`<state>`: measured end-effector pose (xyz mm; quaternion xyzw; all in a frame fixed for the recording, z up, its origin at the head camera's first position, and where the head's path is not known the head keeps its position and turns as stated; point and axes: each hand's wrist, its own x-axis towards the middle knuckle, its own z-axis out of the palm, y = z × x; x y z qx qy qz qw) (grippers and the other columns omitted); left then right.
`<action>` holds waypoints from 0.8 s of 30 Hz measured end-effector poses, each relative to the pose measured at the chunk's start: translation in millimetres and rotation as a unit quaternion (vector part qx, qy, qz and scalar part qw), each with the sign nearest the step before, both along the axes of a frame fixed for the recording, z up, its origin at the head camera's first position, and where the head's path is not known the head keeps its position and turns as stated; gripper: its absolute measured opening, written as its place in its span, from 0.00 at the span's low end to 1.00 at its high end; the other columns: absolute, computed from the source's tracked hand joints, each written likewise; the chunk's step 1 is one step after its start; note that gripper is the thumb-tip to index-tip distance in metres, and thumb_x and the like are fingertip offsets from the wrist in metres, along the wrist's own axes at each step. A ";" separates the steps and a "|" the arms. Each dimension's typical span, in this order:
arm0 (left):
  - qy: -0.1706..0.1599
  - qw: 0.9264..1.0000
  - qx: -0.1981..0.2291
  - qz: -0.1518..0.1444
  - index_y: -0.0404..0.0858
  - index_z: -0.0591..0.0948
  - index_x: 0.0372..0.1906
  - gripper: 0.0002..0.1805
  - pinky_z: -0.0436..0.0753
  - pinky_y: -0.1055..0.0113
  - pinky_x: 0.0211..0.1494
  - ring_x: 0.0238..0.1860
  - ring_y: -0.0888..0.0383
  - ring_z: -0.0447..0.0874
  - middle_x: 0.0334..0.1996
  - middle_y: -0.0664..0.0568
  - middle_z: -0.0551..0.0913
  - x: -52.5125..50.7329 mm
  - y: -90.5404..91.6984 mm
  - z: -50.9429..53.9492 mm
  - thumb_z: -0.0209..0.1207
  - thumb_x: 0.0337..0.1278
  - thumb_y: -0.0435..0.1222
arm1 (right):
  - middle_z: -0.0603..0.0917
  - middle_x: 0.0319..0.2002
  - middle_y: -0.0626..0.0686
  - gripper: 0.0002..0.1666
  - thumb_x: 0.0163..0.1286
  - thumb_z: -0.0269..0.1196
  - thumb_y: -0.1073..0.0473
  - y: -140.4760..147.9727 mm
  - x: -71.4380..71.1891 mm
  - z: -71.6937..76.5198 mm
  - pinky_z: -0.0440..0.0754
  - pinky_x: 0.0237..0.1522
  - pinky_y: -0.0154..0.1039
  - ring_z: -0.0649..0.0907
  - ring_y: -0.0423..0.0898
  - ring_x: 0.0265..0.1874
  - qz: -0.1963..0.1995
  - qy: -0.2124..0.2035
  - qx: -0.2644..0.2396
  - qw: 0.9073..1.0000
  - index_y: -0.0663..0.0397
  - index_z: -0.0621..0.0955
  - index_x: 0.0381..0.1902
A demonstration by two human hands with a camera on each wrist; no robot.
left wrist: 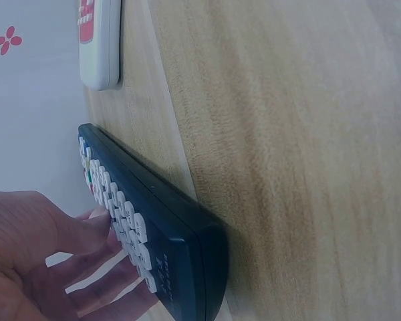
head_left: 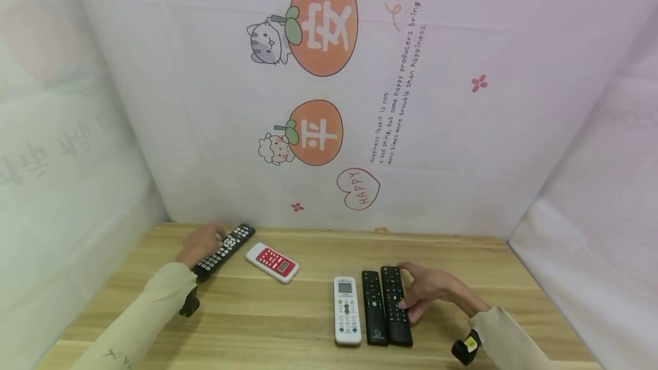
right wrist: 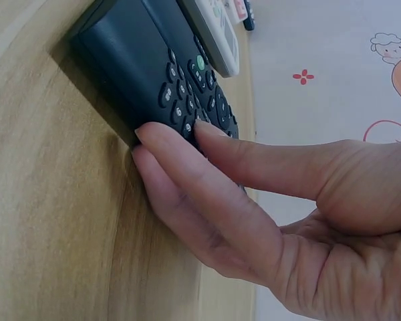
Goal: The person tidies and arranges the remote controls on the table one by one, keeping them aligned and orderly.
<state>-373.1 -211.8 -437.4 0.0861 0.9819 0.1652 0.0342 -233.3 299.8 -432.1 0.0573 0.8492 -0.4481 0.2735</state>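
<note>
At the back left of the table, my left hand (head_left: 204, 241) holds a black remote control with pale buttons (head_left: 229, 244). In the left wrist view the thumb lies on the buttons of that remote (left wrist: 147, 214), with the other fingers along its far side, partly hidden. On the right, my right hand (head_left: 428, 287) grips the outermost of two slim black remotes (head_left: 394, 296) by its right long side. The right wrist view shows its thumb (right wrist: 254, 160) on the keys and the fingers against the side. The other slim black remote (head_left: 374, 307) lies alongside.
A white remote with a screen (head_left: 347, 313) lies left of the black pair. A white remote with a red face (head_left: 272, 262) lies slantwise near my left hand. Printed white cloth (head_left: 216, 101) rises behind the wooden table (head_left: 257, 330) and at both sides.
</note>
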 end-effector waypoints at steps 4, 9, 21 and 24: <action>0.001 1.000 -0.002 0.000 0.30 0.84 0.54 0.17 0.82 0.40 0.48 0.46 0.38 0.85 0.50 0.31 0.86 -0.5 -0.6 -1.2 0.59 0.62 0.30 | 0.88 0.33 0.67 0.62 0.60 0.72 0.77 -0.6 -0.8 -0.6 0.91 0.33 0.46 0.91 0.54 0.25 0.006 -0.002 0.000 1.000 0.59 0.50 0.83; 0.005 1.000 -0.002 -0.002 0.31 0.85 0.53 0.16 0.82 0.40 0.48 0.47 0.37 0.85 0.49 0.32 0.87 0.2 -0.6 0.6 0.60 0.61 0.30 | 0.85 0.33 0.69 0.63 0.60 0.72 0.77 -2.0 -0.3 0.7 0.91 0.32 0.47 0.90 0.54 0.24 0.014 0.003 -0.005 1.000 0.59 0.49 0.84; 0.001 1.000 -0.001 0.002 0.30 0.84 0.55 0.17 0.82 0.38 0.50 0.50 0.35 0.84 0.53 0.30 0.85 2.1 -0.6 -1.4 0.58 0.63 0.31 | 0.81 0.46 0.76 0.62 0.61 0.72 0.74 -9.5 -10.5 11.8 0.90 0.35 0.58 0.89 0.67 0.40 0.022 -0.013 0.068 0.997 0.53 0.50 0.83; 0.003 1.000 -0.002 -0.002 0.30 0.84 0.54 0.17 0.82 0.38 0.50 0.49 0.35 0.85 0.51 0.30 0.85 1.8 -0.2 -0.9 0.59 0.63 0.31 | 0.82 0.46 0.74 0.57 0.63 0.72 0.71 -12.6 -13.2 18.7 0.91 0.36 0.56 0.89 0.66 0.41 0.028 -0.004 0.114 0.993 0.53 0.55 0.82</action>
